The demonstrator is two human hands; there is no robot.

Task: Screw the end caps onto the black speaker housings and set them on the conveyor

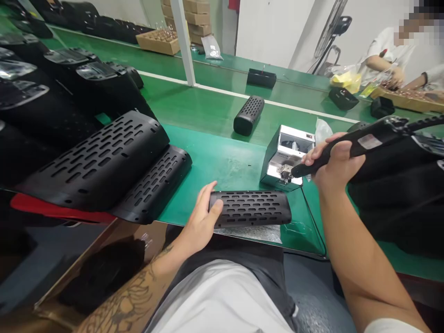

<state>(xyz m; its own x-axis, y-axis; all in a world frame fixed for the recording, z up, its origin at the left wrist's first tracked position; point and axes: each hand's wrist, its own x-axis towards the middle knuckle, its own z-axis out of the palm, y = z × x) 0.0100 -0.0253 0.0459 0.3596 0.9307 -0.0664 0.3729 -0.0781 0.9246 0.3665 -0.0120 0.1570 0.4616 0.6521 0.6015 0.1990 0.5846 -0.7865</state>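
Note:
A black speaker housing with a slotted grille (pixel 255 208) lies lengthwise in front of me, partly on bubble wrap (pixel 263 232). My left hand (pixel 204 210) grips its left end, thumb over the top and fingers behind. In my right hand (pixel 336 159) is a black electric screwdriver (pixel 360 141), held with the fingers wrapped round its body. Its tip points down left, at the front of a small silver screw feeder (pixel 287 157). Whether a screw sits on the tip is too small to tell.
Slotted black covers (pixel 104 157) are piled at left beside large black cases (pixel 69 83). Another speaker housing (pixel 249 114) lies on the green belt beyond. A white post (pixel 183 44) rises behind. More black cases (pixel 395 199) stand at right. A co-worker (pixel 385 60) handles parts across the line.

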